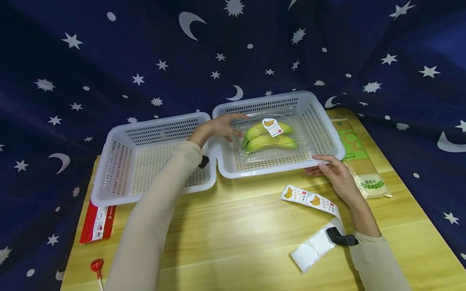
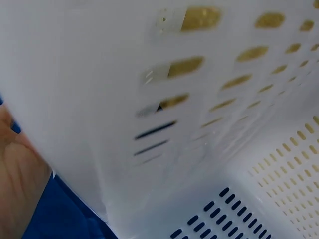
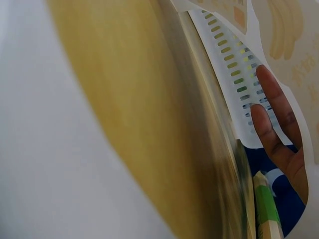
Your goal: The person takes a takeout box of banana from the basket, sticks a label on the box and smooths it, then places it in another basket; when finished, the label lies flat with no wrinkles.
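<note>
A clear plastic box of greenish-yellow bananas lies inside the right white basket. Its lid bears a banana sticker. My left hand reaches over that basket's left end, fingers spread and loosely bent at the box's left edge. In the left wrist view, a basket wall partly hides the left hand. My right hand is at the basket's front right corner, fingertips right at the rim, fingers fairly straight. The right wrist view shows that hand's spread fingers beside the slotted basket side.
Left of it stands another white basket. A sticker strip curls under the right wrist. A green-and-tan bag lies at the right, a red packet at the left, and a red lollipop near the front left.
</note>
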`<state>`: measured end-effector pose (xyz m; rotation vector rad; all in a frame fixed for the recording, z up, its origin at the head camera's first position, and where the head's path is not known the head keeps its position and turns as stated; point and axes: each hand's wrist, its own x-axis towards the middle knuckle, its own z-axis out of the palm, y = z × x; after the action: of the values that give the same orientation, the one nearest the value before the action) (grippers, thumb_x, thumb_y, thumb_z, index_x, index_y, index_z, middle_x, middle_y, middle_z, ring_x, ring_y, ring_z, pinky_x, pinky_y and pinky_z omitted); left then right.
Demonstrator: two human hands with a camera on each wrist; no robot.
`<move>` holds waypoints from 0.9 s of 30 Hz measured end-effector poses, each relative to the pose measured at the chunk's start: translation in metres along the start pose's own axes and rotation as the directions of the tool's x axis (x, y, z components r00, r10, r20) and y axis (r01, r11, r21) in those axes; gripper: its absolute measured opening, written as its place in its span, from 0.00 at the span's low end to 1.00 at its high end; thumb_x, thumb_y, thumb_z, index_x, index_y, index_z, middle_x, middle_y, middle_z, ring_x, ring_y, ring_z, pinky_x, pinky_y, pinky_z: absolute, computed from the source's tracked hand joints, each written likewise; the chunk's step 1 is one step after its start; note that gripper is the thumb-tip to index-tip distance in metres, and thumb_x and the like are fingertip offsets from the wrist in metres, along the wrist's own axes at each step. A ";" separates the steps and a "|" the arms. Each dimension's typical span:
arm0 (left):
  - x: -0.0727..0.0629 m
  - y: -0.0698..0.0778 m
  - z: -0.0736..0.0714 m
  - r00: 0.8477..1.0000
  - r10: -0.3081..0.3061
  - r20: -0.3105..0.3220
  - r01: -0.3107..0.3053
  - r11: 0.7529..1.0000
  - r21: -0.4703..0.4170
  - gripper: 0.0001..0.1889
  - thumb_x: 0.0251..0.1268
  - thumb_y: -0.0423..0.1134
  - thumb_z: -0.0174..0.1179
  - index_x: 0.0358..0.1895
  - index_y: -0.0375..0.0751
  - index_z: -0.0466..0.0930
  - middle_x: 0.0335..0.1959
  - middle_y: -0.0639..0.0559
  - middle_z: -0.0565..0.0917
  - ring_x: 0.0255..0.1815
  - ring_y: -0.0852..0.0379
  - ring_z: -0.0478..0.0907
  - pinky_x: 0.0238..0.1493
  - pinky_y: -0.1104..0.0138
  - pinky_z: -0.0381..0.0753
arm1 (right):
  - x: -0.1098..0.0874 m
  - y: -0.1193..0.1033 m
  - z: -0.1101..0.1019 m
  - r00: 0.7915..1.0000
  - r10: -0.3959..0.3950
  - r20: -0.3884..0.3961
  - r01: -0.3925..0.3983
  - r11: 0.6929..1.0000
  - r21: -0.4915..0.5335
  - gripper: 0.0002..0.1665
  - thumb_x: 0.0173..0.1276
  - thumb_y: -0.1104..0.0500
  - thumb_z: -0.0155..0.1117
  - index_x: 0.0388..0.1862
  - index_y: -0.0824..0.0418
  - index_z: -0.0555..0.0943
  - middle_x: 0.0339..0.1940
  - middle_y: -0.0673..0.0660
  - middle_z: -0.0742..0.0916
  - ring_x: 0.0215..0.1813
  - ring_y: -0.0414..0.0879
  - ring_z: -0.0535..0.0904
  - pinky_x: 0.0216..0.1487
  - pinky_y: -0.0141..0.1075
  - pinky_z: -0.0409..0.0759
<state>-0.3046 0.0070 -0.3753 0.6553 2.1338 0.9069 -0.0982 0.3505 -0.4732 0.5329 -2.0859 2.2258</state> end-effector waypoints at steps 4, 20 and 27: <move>0.000 -0.002 0.001 0.999 0.039 -0.016 -0.039 0.999 0.032 0.38 0.66 0.33 0.62 0.76 0.48 0.56 0.79 0.47 0.53 0.51 0.45 0.80 0.50 0.57 0.84 | 0.001 0.000 0.001 1.000 -0.007 -0.024 0.007 1.000 0.004 0.18 0.77 0.71 0.42 0.62 0.77 0.68 0.40 0.66 0.89 0.43 0.51 0.88 0.47 0.35 0.85; -0.003 -0.005 -0.001 0.998 0.051 -0.042 -0.048 0.996 0.069 0.42 0.60 0.39 0.69 0.76 0.50 0.58 0.22 0.50 0.74 0.26 0.57 0.71 0.44 0.64 0.75 | 0.000 -0.001 0.000 1.000 0.005 -0.002 -0.005 1.000 -0.018 0.19 0.78 0.69 0.43 0.62 0.78 0.66 0.41 0.67 0.89 0.44 0.51 0.88 0.48 0.34 0.85; -0.007 -0.006 -0.002 0.994 0.090 -0.059 -0.083 0.991 0.107 0.41 0.58 0.43 0.71 0.75 0.50 0.60 0.72 0.47 0.68 0.71 0.47 0.65 0.73 0.54 0.62 | -0.001 0.000 0.000 1.000 -0.006 -0.001 0.006 1.000 0.001 0.18 0.77 0.71 0.42 0.63 0.76 0.68 0.41 0.67 0.89 0.44 0.51 0.88 0.48 0.35 0.84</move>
<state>-0.3028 -0.0022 -0.3764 0.7870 2.2368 0.8771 -0.0978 0.3504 -0.4738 0.5370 -2.0795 2.2237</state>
